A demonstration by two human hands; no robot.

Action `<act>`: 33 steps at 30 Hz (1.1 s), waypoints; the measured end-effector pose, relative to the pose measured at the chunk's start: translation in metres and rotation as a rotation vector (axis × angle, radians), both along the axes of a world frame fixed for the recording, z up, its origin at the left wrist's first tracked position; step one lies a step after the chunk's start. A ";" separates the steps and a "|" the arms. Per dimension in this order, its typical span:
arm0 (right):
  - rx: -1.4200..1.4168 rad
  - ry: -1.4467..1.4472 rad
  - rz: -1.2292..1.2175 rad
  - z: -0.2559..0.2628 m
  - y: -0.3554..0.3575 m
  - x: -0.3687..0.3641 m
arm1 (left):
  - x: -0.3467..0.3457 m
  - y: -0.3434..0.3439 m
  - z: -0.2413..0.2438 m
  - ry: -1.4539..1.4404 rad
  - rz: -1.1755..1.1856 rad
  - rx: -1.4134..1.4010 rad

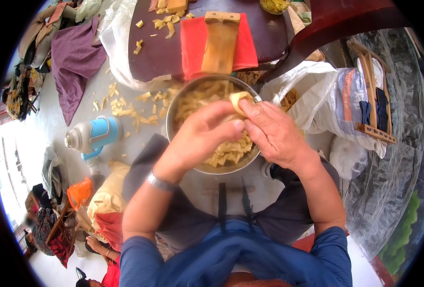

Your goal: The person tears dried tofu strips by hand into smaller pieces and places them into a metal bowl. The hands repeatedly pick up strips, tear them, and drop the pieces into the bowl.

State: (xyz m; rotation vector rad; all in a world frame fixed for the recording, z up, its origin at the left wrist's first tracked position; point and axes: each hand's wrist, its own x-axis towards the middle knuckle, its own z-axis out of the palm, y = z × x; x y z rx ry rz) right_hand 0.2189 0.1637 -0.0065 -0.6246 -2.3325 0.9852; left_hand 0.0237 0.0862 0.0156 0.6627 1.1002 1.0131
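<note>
Pinched between the thumb and fingers of my right hand (pixel 274 134) is a curled pale-yellow strip (pixel 241 100). My left hand (pixel 206 132) is close beside it, thumb apart from the fingers. Its fingertips reach behind the strip, so their contact with it is hidden. Both hands are over a round metal basin (pixel 229 171) between my knees. Inside lie many folded yellow strips (pixel 233 150), blurred at the far side. Beyond the basin, a wooden block (pixel 221 46) rests on a red cloth (pixel 246 43) on a dark chair seat (pixel 158 59).
Loose yellow pieces (pixel 122 107) litter the floor left of the basin, near a blue-and-grey thermos (pixel 95 134) lying on its side. At right are an open white woven sack (pixel 316 100) and a wooden frame (pixel 375 129). Other people (pixel 104 247) are at lower left.
</note>
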 end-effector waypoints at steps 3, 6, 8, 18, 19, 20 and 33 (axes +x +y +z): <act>0.261 -0.111 -0.045 0.001 -0.006 0.000 | 0.004 -0.003 -0.012 -0.006 0.013 -0.046; 0.341 0.015 -0.083 -0.005 -0.010 0.002 | 0.009 -0.005 -0.011 -0.063 0.076 -0.083; 0.356 0.058 -0.122 -0.003 -0.015 0.003 | 0.013 -0.007 -0.012 -0.062 0.109 -0.057; -1.165 0.237 -0.121 0.023 -0.029 0.012 | 0.014 -0.012 0.000 -0.339 -0.016 -0.021; -1.247 0.275 -0.108 0.021 -0.028 0.013 | 0.014 -0.013 0.000 -0.387 -0.033 0.001; -1.208 0.276 -0.119 0.018 -0.028 0.013 | 0.012 -0.014 -0.002 -0.435 -0.049 0.023; -1.081 0.406 0.082 0.009 -0.025 0.016 | 0.016 -0.015 -0.006 -0.175 0.033 0.192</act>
